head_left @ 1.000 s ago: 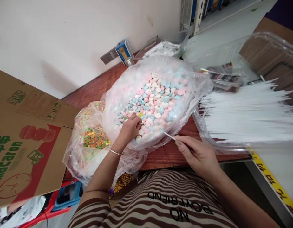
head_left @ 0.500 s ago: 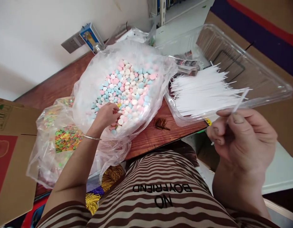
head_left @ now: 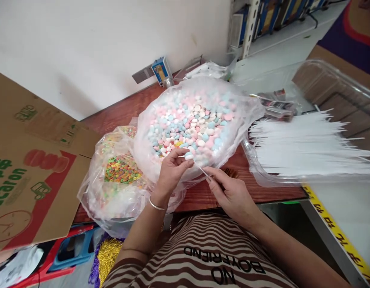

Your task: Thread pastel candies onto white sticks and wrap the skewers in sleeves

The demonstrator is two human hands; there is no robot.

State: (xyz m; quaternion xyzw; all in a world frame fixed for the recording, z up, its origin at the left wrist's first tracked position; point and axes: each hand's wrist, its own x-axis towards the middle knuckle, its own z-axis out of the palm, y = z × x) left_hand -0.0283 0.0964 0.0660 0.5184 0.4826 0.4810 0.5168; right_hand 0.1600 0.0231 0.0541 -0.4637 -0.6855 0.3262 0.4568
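Just over the near side of the larger plastic bag (head_left: 246, 114) of pastel pieces (head_left: 200, 124), a pale piece (head_left: 189, 156) sits pinched between thumb and forefinger of the left hand (head_left: 170, 170). Beside it, the right hand (head_left: 233, 196) pinches a thin white stick (head_left: 204, 172). Leftward lies a bag (head_left: 91, 196) of colourful rings (head_left: 121, 170); rightward, a clear tray (head_left: 264, 181) of white sticks (head_left: 296, 148).

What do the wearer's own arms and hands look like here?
The left hand and right hand are ungloved. A thin, silver-coloured bangle circles the left wrist. A brown-and-beige striped sleeve covers the upper left arm; the right arm is bare to the picture's edge.
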